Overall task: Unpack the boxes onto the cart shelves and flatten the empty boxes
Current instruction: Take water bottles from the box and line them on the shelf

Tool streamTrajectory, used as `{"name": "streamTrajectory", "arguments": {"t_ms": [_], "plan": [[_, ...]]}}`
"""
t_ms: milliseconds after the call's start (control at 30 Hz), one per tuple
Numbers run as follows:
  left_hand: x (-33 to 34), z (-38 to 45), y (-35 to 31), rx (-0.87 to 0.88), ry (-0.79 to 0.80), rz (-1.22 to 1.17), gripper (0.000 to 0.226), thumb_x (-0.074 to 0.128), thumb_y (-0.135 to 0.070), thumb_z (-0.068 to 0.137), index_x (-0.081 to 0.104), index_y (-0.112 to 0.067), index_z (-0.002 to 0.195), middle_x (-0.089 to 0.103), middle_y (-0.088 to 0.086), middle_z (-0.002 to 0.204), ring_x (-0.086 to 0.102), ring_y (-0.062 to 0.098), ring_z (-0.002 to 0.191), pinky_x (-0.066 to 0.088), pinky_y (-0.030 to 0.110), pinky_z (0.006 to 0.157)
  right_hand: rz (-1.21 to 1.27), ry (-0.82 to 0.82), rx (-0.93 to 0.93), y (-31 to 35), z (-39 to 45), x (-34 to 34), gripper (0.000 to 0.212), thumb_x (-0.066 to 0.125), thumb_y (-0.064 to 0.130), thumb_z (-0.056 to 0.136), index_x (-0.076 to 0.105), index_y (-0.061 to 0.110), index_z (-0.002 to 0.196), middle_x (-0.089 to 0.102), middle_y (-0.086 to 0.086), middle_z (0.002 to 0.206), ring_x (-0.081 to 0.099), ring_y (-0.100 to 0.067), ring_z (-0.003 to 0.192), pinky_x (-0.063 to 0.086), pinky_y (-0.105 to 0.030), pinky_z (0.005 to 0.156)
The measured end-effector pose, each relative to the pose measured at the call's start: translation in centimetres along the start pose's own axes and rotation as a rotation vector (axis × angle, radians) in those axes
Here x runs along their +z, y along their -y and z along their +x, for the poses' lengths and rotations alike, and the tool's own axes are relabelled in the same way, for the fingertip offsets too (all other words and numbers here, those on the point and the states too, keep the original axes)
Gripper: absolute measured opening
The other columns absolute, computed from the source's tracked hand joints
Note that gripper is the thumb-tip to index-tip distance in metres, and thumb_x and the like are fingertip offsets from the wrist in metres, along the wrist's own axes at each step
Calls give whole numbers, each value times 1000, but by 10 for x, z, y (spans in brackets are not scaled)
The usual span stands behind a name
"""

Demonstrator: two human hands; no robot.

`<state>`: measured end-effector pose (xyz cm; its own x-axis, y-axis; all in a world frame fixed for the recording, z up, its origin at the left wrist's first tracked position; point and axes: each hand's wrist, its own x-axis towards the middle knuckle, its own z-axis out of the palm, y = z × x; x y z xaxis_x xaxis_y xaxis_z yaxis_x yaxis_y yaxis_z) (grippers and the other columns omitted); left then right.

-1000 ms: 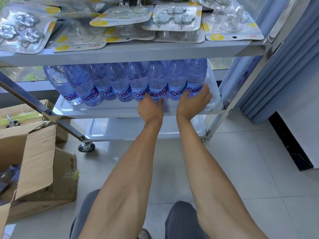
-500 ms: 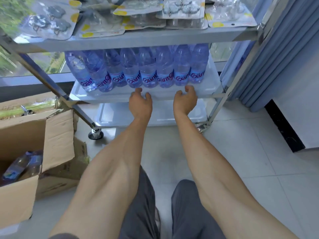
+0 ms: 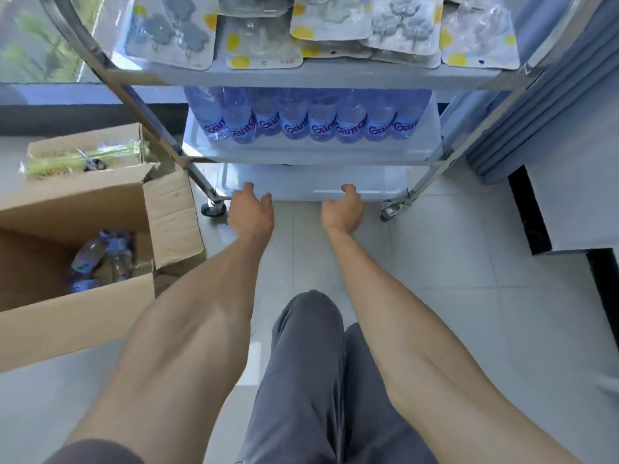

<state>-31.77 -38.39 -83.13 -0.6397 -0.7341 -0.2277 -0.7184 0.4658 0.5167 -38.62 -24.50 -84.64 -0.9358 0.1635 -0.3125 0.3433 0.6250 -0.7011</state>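
Head view — left hand (image 3: 250, 212) and right hand (image 3: 342, 209), each grip loose and empty, before the cart (image 3: 315, 77) — bottles (image 3: 311, 117) mid-shelf.

Pale floor tiles (image 3: 435, 262) filled the lower view. At two o'clock hung a blue curtain (image 3: 552, 95), with a white wall (image 3: 576, 202) and dark skirting (image 3: 529, 212) below it. At ten o'clock, a window (image 3: 37, 38) showed blurred greenery.
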Motion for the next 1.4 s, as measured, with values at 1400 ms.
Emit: {"name": "streamTrajectory", "arguments": {"t_ms": [1400], "plan": [[-435,155,325,-411,243,326,33,43,-19,101,47,-9,132,50,19,128,50,36,118,43,45,92,-634,734,-232,335,-346,335,42,57,16,92,47,17,132,47,-14,130,48,-32,122,41,-39,96]]}}
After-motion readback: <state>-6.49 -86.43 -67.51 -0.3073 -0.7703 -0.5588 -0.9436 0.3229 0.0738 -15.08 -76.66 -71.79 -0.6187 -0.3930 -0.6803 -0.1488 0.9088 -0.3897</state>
